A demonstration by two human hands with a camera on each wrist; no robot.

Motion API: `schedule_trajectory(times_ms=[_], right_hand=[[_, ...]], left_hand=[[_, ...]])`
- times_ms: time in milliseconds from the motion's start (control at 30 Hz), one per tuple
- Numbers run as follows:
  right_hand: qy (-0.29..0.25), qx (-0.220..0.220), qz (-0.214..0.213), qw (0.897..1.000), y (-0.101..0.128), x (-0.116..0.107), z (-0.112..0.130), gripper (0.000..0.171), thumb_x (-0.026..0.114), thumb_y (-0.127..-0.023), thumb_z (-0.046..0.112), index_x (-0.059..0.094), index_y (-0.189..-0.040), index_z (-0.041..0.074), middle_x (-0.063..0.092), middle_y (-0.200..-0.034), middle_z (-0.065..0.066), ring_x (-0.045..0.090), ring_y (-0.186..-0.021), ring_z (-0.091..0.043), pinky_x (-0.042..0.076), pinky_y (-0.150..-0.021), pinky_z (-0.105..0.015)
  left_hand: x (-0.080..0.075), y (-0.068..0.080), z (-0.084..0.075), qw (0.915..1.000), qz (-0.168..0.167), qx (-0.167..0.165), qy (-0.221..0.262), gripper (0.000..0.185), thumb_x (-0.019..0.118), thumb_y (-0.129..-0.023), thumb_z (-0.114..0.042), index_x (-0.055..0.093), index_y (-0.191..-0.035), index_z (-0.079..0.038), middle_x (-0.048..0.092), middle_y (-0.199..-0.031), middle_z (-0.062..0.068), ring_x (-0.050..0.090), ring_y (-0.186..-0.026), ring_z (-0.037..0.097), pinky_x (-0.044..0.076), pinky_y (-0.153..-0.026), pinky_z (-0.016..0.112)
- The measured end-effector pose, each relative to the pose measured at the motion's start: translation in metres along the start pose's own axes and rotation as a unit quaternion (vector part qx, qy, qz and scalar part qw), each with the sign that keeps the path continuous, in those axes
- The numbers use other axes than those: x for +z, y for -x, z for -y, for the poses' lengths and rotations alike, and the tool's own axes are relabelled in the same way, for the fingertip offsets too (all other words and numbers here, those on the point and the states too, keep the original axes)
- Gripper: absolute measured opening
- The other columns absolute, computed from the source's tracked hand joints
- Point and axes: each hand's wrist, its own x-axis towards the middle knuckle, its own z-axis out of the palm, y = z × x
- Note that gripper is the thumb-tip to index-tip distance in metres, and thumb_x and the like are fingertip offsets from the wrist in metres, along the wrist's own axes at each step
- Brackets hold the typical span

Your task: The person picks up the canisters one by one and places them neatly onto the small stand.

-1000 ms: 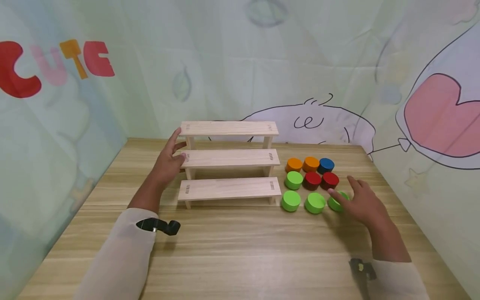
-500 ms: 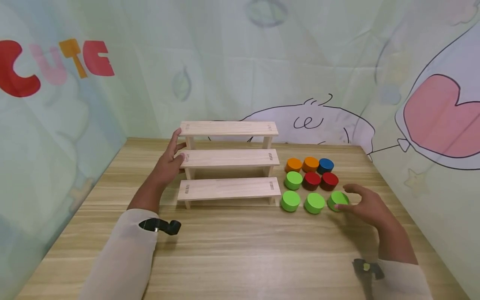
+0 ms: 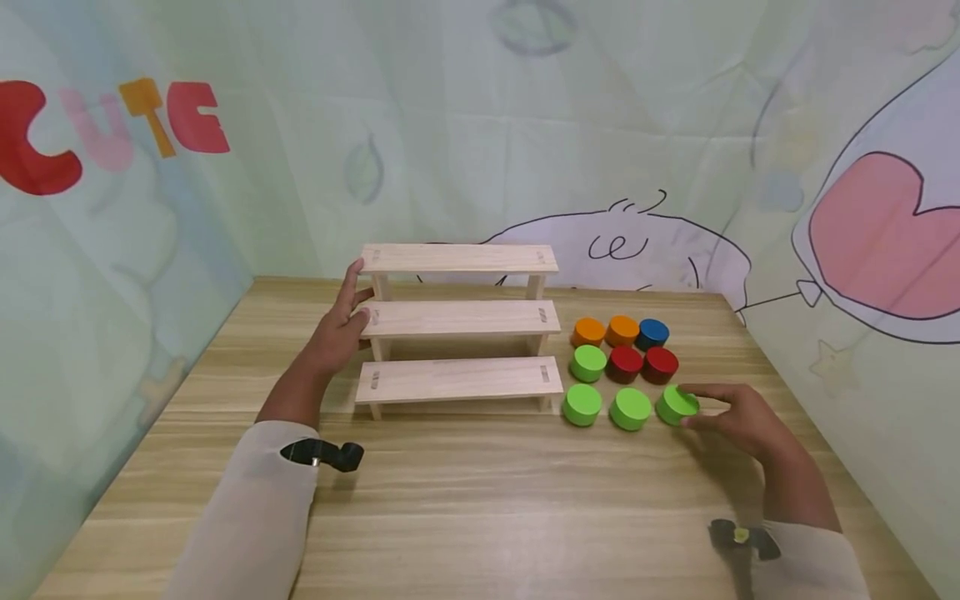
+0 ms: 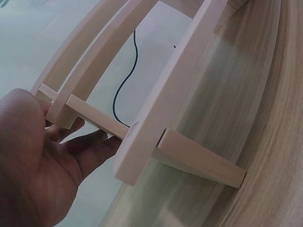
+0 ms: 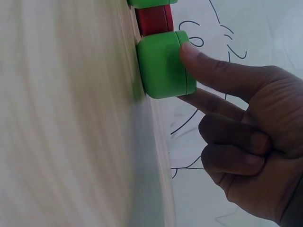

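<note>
A three-step wooden shelf (image 3: 457, 379) stands mid-table. My left hand (image 3: 341, 325) rests with straight fingers against its left end; the left wrist view shows that hand (image 4: 42, 161) beside the shelf's side rail (image 4: 161, 109). To the right lie coloured discs in three rows. My right hand (image 3: 701, 408) pinches the rightmost green disc (image 3: 675, 404) of the front row between thumb and index finger. The right wrist view shows this green disc (image 5: 163, 64) flat on the table, the right hand (image 5: 191, 74) gripping it, the other fingers curled.
Two more green discs (image 3: 630, 408) fill the front row. Behind them sit a green disc (image 3: 588, 362) and two red discs (image 3: 624, 361), then two orange discs (image 3: 588, 331) and a blue disc (image 3: 652, 332). Printed fabric walls enclose the wooden table (image 3: 480, 500).
My right hand drew back toward me from lying over the green disc, and its thumb and index finger closed on the disc's sides. The left hand stayed at the shelf.
</note>
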Motion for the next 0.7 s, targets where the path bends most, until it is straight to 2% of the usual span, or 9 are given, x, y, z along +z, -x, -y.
schedule_trajectory(times_ms=[100,333,700], right_hand=[[0.004,0.024,0.010,1.000,0.0011,-0.0018,-0.0015,0.065,0.090,-0.090,0.032,0.069,-0.147,0.009,0.058,-0.154,-0.035,0.051,-0.142,-0.060,0.048,-0.110,-0.074],[0.006,0.044,0.019,0.999,0.0011,-0.0026,-0.0003,0.062,0.089,-0.092,0.031,0.069,-0.147,0.012,0.056,-0.156,-0.035,0.050,-0.143,-0.060,0.050,-0.109,-0.072],[0.019,0.042,0.008,0.999,0.0030,-0.0034,0.0012,0.061,0.087,-0.094,0.038,0.070,-0.147,0.013,0.059,-0.153,-0.034,0.053,-0.141,-0.059,0.050,-0.108,-0.072]], left_hand=[[0.0005,0.0005,-0.0012,1.0000,0.001,0.001,0.001,0.073,0.027,-0.119,-0.023,-0.013,-0.168,-0.060,0.011,-0.184,0.020,0.038,-0.156,0.060,0.039,-0.117,0.079],[0.0010,0.0019,-0.0024,0.9999,0.000,0.003,-0.012,0.073,0.027,-0.119,-0.024,-0.015,-0.169,-0.057,0.012,-0.183,0.022,0.039,-0.155,0.061,0.041,-0.117,0.078],[-0.0002,0.0024,-0.0006,0.9997,0.009,0.008,-0.022,0.072,0.025,-0.119,-0.027,-0.017,-0.167,-0.058,0.014,-0.182,0.025,0.039,-0.156,0.060,0.040,-0.119,0.077]])
